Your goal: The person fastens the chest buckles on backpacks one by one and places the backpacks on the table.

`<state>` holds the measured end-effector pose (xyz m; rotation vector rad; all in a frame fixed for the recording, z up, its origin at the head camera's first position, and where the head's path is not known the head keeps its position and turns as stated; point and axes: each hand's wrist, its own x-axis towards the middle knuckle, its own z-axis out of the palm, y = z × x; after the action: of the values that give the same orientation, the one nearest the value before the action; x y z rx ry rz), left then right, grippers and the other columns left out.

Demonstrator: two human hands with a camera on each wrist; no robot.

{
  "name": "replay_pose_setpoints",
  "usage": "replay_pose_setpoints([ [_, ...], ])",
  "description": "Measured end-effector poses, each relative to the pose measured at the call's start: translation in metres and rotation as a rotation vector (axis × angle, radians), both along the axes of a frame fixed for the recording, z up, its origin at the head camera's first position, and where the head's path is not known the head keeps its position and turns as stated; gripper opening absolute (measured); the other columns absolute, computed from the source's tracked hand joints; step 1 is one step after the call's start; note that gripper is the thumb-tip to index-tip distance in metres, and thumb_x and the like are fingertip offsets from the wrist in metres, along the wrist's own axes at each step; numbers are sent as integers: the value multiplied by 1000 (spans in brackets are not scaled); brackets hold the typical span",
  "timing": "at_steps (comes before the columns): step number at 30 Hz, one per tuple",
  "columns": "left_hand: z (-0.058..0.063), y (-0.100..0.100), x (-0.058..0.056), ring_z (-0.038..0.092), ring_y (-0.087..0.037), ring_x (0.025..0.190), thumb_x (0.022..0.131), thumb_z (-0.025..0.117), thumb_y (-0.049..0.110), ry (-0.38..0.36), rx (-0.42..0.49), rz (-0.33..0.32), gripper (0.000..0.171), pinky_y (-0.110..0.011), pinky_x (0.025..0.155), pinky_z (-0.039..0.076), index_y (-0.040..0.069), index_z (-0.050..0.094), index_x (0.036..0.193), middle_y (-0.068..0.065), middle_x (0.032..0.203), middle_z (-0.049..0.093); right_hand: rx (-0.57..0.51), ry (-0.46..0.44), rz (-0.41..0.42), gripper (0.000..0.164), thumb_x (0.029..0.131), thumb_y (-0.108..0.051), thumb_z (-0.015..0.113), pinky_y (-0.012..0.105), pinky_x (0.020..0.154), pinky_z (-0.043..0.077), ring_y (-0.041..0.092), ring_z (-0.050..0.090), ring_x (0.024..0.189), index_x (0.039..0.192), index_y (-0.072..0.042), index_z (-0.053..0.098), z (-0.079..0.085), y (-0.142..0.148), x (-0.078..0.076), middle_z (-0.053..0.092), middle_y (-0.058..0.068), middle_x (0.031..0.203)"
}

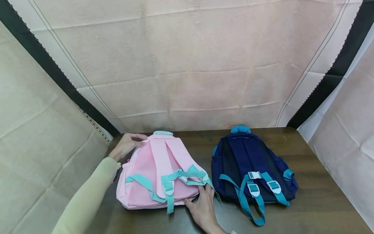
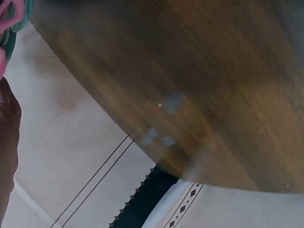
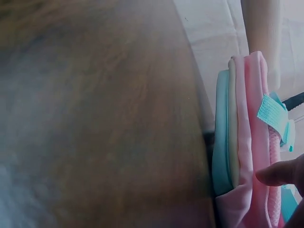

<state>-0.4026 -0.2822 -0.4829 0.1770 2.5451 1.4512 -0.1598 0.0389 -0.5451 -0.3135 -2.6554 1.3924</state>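
A pink backpack (image 1: pixel 141 167) lies with its straps facing up, its teal webbing (image 1: pixel 168 186) loose across the lower part. My left hand (image 1: pixel 126 147) holds its upper left edge, close to the teal top handle (image 1: pixel 163 133). At the lower right corner my right hand (image 1: pixel 204 208) grips the bag, fingers by the strap end. In the right wrist view the thumb (image 3: pixel 275 173) presses the pink bottom side, and a teal and cream layer (image 3: pixel 222 137) shows beneath. The left wrist view catches only a sliver of the left hand (image 2: pixel 7 137).
To the right lies a navy backpack (image 1: pixel 243 151) with a blue top handle (image 1: pixel 241 129), turquoise straps and white buckles, also straps up. Both bags rest on a brown wooden table (image 1: pixel 315 195). Pale cloth (image 1: pixel 198 65) with dark bands hangs behind and along the sides.
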Motion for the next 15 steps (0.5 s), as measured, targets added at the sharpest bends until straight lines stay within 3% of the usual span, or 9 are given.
replay_pose_setpoints([
  [7,-10,4,2,57,-36,140,98,80,24,-23,-24,25,37,-48,112,50,11,78,132,-17,148,69,9,-20,-3,69,74,-21,99,62,113,49,42,49,132,132,2,72,0,4,1,56,25,150],
  [10,-13,7,1,59,-36,139,98,79,23,-14,-11,17,37,-49,114,48,11,77,133,-17,146,71,-3,-36,-8,72,74,-22,99,64,115,48,46,49,136,134,4,71,0,6,0,54,29,152],
  [15,-20,11,-2,61,-35,137,98,79,18,-6,31,14,38,-45,113,50,8,77,134,-18,144,73,-9,-5,-37,71,73,-22,100,63,109,52,44,60,129,134,3,72,-13,7,-2,66,27,137],
])
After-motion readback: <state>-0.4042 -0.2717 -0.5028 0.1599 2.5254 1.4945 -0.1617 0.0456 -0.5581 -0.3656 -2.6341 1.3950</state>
